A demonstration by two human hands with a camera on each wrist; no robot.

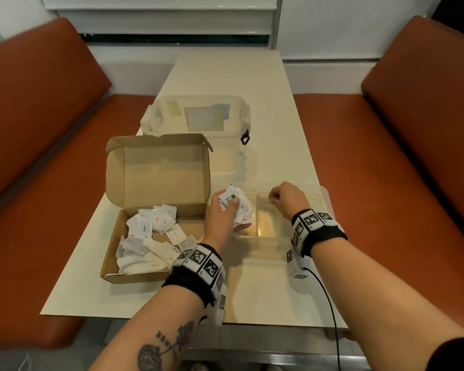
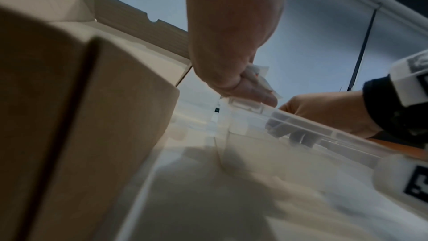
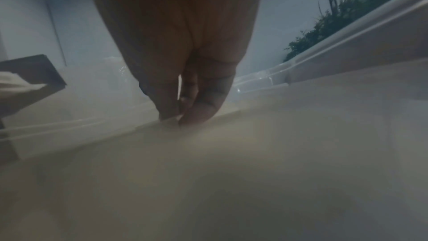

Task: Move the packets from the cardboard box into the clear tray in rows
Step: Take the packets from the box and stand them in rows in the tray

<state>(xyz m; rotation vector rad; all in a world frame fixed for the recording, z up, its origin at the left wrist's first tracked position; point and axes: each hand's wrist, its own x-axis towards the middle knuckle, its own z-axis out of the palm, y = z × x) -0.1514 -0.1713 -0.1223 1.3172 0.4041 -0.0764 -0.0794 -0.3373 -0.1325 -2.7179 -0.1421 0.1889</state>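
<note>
So the left hand [image 1: 224, 210] grips a bunch of white paper packets [image 1: 237, 207] over the clear plastic tray [image 1: 324, 196], while the right hand [image 1: 287, 199] reaches in, fingertips pinched together.

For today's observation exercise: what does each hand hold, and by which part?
The left hand grips a bunch of packets round its middle. The right hand pinches something small in the tray; what, and where, cannot be told.
</note>
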